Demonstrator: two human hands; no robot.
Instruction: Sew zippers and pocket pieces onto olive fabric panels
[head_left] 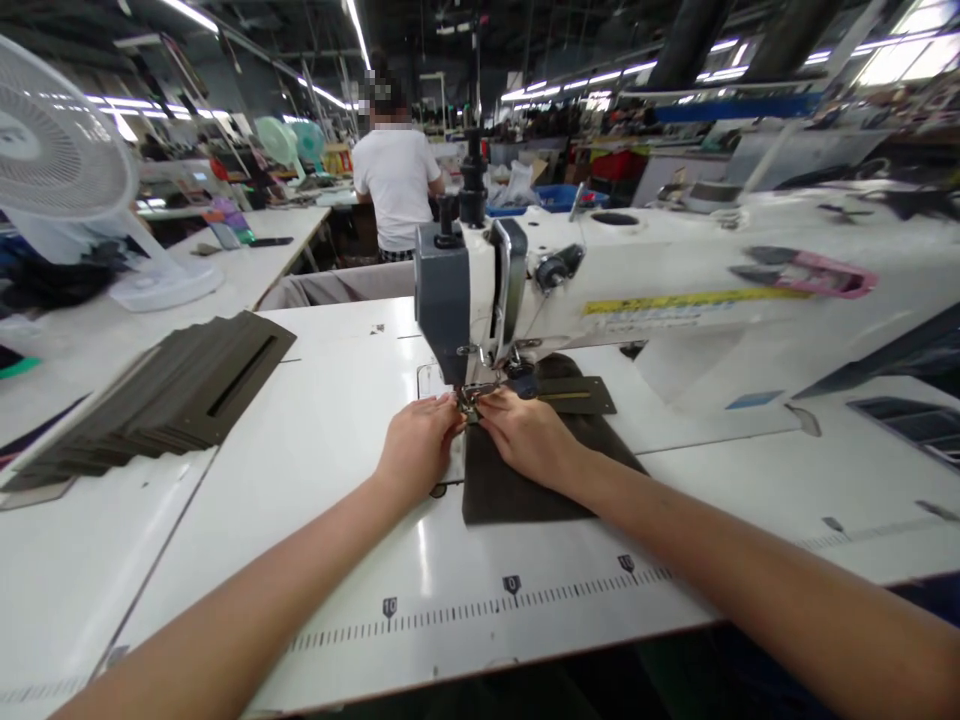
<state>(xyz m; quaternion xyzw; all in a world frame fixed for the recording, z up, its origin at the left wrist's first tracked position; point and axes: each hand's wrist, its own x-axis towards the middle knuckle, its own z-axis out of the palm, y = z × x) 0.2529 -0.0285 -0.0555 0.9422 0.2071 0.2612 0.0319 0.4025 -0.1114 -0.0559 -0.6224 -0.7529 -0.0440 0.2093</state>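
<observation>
A dark brown fabric piece (517, 495) lies under the head of a white sewing machine (660, 260), to the right of the needle area. My left hand (424, 440) is closed at the piece's left edge, its fingertips bunched beside the presser foot (469, 395). From the other side, my right hand (529, 435) rests on the fabric, fingers drawn together and pinching it near the foot. Behind the right wrist, an olive slotted panel (592, 395) lies on top of the fabric. The fingers partly hide the stitching spot.
At left, a fanned stack of olive slotted panels (172, 390) rests on the white table (315, 480). A white fan (60, 150) stands behind it. Pink-handled thread snips (817, 272) lie on the machine arm. A person in a white shirt (396, 180) stands ahead, back turned.
</observation>
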